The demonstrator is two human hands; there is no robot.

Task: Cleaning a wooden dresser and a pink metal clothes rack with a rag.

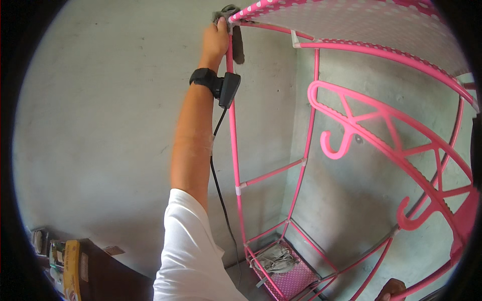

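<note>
High up against the wall, my left hand (217, 37) grips a grey cloth (238, 45) at the top corner of a pink tubular rack (234, 143). Part of the cloth hangs down behind the upright, and its folds bunch above my thumb. At the lower right edge, my right hand (392, 289) is closed around a lower pink tube (421, 280); only part of this hand shows. Pink polka-dot fabric (376, 42) covers the rack's top. A large pink plastic hanger piece (395, 148) with two hooks spans the right side, close to the camera.
A bundle of grey cloth and cords (278, 259) lies on the rack's polka-dot bottom shelf (292, 282). A black cable (222, 199) runs down from a device (229, 90) on my left wrist. Boxes (71, 267) sit on dark furniture (109, 274) at lower left. Concrete walls (113, 113) stand behind.
</note>
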